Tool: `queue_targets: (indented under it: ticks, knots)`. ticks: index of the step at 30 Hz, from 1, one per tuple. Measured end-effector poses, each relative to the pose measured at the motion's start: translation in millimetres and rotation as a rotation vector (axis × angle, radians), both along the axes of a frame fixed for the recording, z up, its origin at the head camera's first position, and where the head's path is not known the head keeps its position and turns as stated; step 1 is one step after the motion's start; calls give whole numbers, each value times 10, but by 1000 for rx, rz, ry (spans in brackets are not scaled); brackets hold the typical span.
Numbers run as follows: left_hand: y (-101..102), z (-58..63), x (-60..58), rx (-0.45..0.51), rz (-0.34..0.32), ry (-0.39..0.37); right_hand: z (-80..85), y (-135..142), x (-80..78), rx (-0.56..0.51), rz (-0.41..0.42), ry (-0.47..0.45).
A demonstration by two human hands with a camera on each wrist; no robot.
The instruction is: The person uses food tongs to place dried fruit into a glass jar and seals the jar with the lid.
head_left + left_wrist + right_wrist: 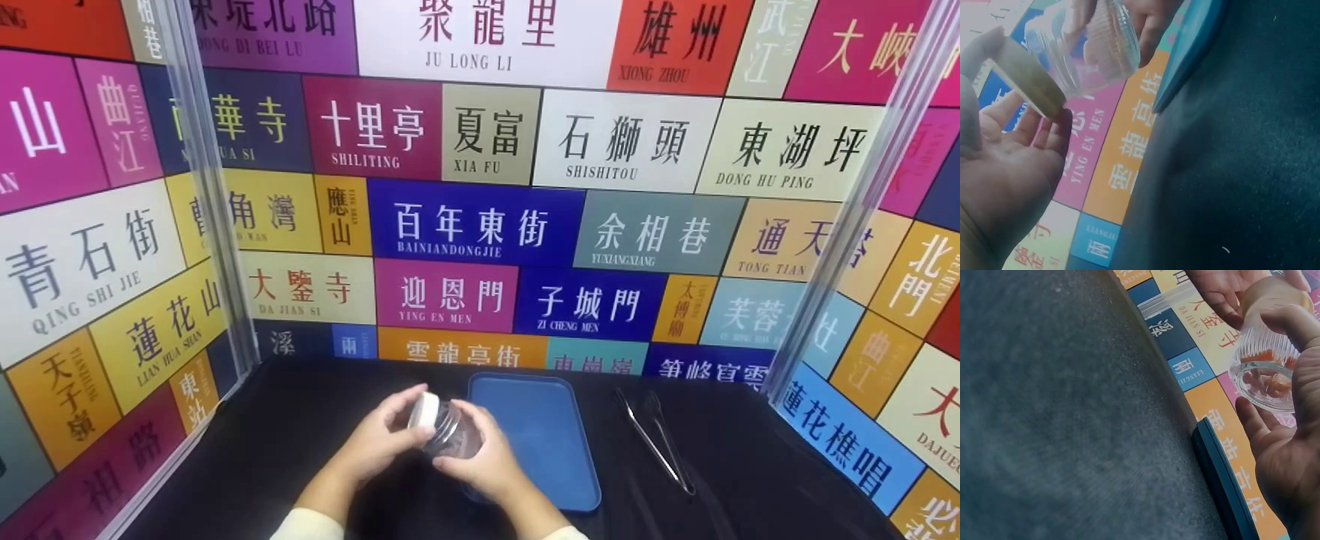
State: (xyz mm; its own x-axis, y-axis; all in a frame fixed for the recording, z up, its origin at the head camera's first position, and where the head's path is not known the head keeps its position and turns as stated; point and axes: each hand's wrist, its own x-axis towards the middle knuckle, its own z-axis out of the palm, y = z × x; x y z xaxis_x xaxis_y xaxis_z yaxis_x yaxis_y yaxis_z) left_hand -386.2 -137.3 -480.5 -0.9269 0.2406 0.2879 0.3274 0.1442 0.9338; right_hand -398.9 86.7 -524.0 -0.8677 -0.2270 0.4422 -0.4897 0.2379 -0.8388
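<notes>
A small clear ribbed glass jar is held tilted above the black table, its mouth toward the left. My right hand grips the jar, thumb on the near side and fingers on the far side. My left hand pinches a round pale lid by its edge, between thumb and fingers. In the left wrist view the lid stands right at the mouth of the jar. Seen from the right wrist, the jar's thick round base faces down, with orange-red patches showing through the glass.
A blue rectangular tray lies on the black tablecloth, behind and right of the jar. Metal tongs rest farther right. Panels with coloured Chinese signs surround the table, joined by clear corner strips.
</notes>
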Motion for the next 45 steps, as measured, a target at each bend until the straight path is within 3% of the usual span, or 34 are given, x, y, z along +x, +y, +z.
queue_targets:
  ticks: [6,14,23,29,36,39,42,45]
  knots:
    - [53,18,29,-168,79,70,-27,12,-15,41,7,36]
    - [83,0,26,-219,105,92,-31,4,-19,47,26,44]
    - [109,-7,43,-269,108,106,-19,-1,-6,60,42,-6]
    - [88,-7,40,-266,58,141,-20,20,2,86,44,-3]
    - [40,-31,22,-212,-99,180,-18,37,17,105,66,-24]
    - [41,-32,15,-181,-136,172,-16,35,23,99,73,-28]
    - [67,-22,28,-164,-93,130,-15,31,23,98,67,-19]
    - [110,1,52,-193,39,91,-15,23,18,95,50,5]
